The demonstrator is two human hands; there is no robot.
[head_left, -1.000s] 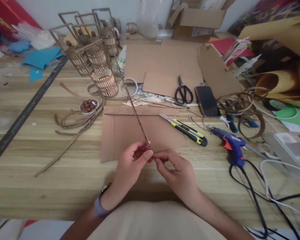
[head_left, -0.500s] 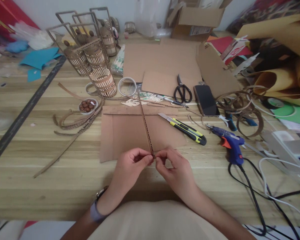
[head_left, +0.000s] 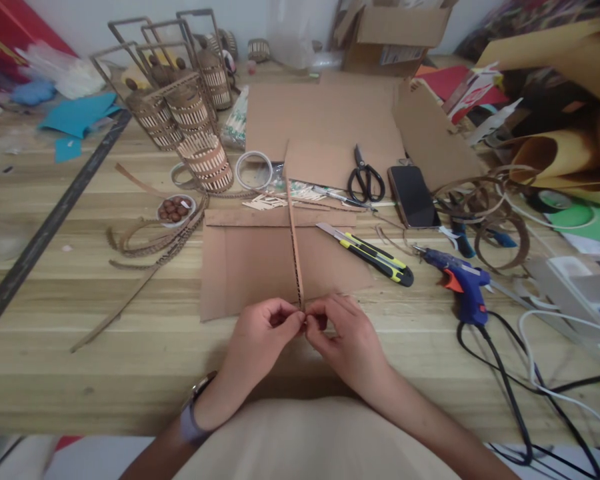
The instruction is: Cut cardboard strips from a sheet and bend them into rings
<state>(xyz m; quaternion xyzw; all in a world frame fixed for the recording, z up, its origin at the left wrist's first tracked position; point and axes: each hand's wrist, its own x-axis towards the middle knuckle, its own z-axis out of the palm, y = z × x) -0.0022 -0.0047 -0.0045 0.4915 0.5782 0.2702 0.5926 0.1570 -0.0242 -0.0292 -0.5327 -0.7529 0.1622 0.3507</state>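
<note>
Between both hands is the near end of a narrow corrugated cardboard strip (head_left: 294,247), which stretches away from me over a flat cardboard piece (head_left: 260,267). My left hand (head_left: 267,340) pinches that end between thumb and fingertips. Opposite it, my right hand (head_left: 347,340) is closed on the same end, its fingertips touching the left ones. The very tip of the strip is hidden by the fingers. A yellow and black utility knife (head_left: 370,255) lies just beyond my right hand, blade out to the left.
To the right are a blue glue gun (head_left: 460,283) with its cord, a phone (head_left: 414,197) and scissors (head_left: 366,180). At left, cardboard strips (head_left: 145,253) lie by a bowl of brown beads (head_left: 175,211). Lantern-like cardboard models (head_left: 187,113) stand behind a tape roll (head_left: 254,171).
The strip has turned in my fingers, showing more of its flat brown face, and its far end has swung slightly right. Both hands stay close together, pinching it.
</note>
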